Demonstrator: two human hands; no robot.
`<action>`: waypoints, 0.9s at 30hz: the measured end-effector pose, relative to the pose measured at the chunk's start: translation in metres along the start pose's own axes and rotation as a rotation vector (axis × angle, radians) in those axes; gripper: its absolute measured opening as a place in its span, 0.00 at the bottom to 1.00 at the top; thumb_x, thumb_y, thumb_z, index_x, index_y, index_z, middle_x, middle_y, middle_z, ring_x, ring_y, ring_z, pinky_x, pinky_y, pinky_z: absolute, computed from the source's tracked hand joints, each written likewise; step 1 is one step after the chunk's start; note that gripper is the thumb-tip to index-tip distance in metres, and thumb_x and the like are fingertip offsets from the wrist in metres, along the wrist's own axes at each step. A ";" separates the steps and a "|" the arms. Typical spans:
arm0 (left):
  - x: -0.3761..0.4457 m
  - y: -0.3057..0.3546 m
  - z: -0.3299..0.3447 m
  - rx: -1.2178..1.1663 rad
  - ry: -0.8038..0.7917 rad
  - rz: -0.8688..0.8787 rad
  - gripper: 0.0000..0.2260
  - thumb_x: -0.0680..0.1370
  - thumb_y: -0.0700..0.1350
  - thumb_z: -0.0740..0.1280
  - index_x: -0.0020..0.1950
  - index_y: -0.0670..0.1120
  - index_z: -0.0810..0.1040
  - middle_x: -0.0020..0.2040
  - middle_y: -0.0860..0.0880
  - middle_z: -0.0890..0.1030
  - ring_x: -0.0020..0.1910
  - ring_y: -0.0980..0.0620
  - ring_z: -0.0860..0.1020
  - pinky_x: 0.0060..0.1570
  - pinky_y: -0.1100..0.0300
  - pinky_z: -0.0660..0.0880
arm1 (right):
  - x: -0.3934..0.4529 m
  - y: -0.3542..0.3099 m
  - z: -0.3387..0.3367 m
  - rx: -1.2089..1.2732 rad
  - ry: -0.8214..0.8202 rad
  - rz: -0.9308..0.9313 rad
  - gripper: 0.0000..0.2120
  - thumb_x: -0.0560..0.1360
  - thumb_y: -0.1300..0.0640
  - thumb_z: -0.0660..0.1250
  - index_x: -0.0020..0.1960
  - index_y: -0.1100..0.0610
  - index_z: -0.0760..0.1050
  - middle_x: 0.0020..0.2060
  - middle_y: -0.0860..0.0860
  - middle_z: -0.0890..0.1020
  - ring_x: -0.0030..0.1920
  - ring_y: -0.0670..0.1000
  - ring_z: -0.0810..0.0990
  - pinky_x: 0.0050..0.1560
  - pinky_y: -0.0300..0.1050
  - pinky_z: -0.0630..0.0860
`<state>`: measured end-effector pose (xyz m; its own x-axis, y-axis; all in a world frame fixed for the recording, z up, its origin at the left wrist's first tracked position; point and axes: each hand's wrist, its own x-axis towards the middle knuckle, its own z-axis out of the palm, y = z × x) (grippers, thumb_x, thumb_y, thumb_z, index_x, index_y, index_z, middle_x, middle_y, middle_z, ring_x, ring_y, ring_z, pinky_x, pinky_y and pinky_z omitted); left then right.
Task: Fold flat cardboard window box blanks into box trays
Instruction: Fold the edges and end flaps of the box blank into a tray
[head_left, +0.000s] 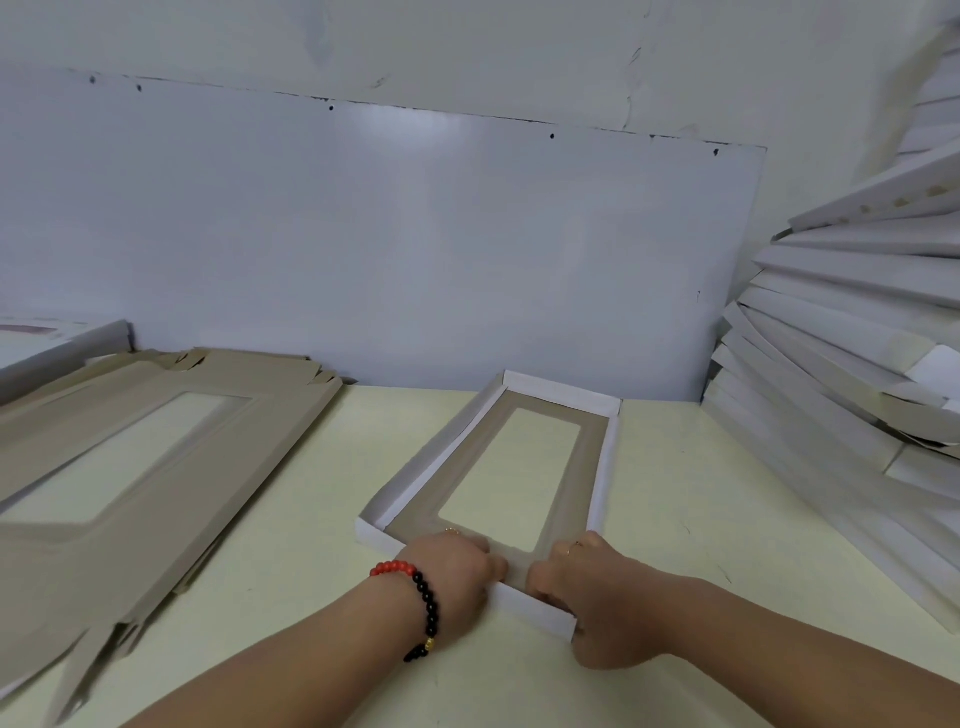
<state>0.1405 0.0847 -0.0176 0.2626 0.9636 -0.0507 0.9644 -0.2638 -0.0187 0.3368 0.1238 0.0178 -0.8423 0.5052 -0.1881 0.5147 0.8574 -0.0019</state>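
Observation:
A window box tray (602, 467), white outside and brown inside with a rectangular cut-out, lies on the pale table (311, 519) in front of me. Its side walls and far wall stand up. My left hand (452, 571), with a red and black bead bracelet on the wrist, grips the near wall at its left part, thumb inside the tray. Over at the near right corner, my right hand (602, 597) grips the same near wall, fingers curled over its edge.
A stack of flat brown window box blanks (130, 478) lies on the table at the left. Several folded white trays (841, 353) are piled high at the right. A pale wall panel (415, 249) stands right behind the table.

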 end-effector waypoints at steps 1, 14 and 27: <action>-0.001 0.000 0.001 -0.005 0.009 0.005 0.13 0.79 0.41 0.56 0.61 0.47 0.73 0.55 0.46 0.74 0.56 0.44 0.73 0.49 0.55 0.68 | -0.001 -0.002 -0.001 -0.006 0.000 0.005 0.13 0.69 0.62 0.62 0.50 0.50 0.66 0.38 0.44 0.64 0.43 0.51 0.62 0.41 0.29 0.51; -0.004 0.021 0.002 -0.085 0.064 0.037 0.16 0.79 0.41 0.57 0.64 0.51 0.74 0.55 0.46 0.76 0.55 0.44 0.74 0.50 0.55 0.69 | -0.008 -0.011 -0.007 -0.050 0.013 0.067 0.21 0.71 0.53 0.62 0.63 0.49 0.66 0.42 0.49 0.76 0.45 0.54 0.72 0.47 0.42 0.64; -0.005 -0.058 -0.051 -0.166 -0.151 -0.770 0.20 0.73 0.51 0.72 0.59 0.44 0.69 0.48 0.47 0.75 0.45 0.47 0.76 0.44 0.57 0.76 | 0.004 -0.022 0.006 -0.185 -0.043 0.156 0.10 0.79 0.60 0.56 0.58 0.58 0.71 0.55 0.57 0.77 0.54 0.60 0.77 0.48 0.48 0.69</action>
<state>0.0846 0.0971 0.0348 -0.4741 0.8530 -0.2183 0.8683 0.4941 0.0447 0.3224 0.1063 0.0115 -0.7456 0.6313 -0.2136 0.5961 0.7750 0.2098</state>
